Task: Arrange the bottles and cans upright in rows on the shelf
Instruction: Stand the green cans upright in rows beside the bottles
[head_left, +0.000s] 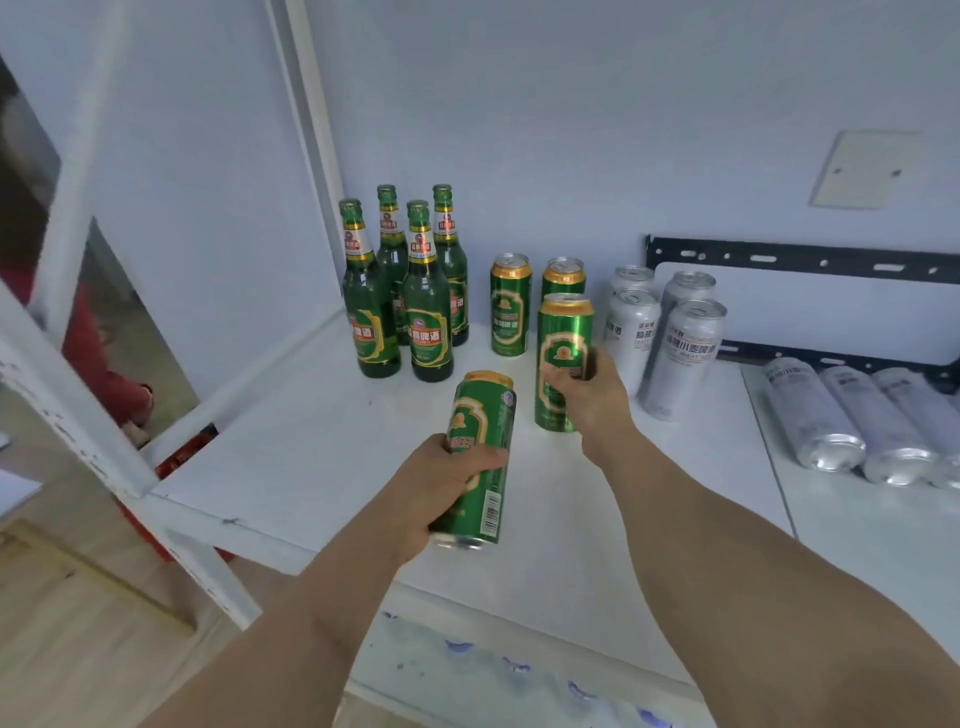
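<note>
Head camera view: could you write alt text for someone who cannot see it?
A person's left hand and right hand each grip a green can over a white shelf holding four upright green bottles, standing cans and silver cans lying sideways.

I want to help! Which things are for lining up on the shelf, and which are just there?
For the job:
green bottles
green cans
silver cans
shelf

Just there:
black bracket
wall plate

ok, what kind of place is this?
Probably a back room or stockroom, not a shop floor: a plain white shelf stocked with green bottles and silver cans, and a bare metal wall bracket.
</note>
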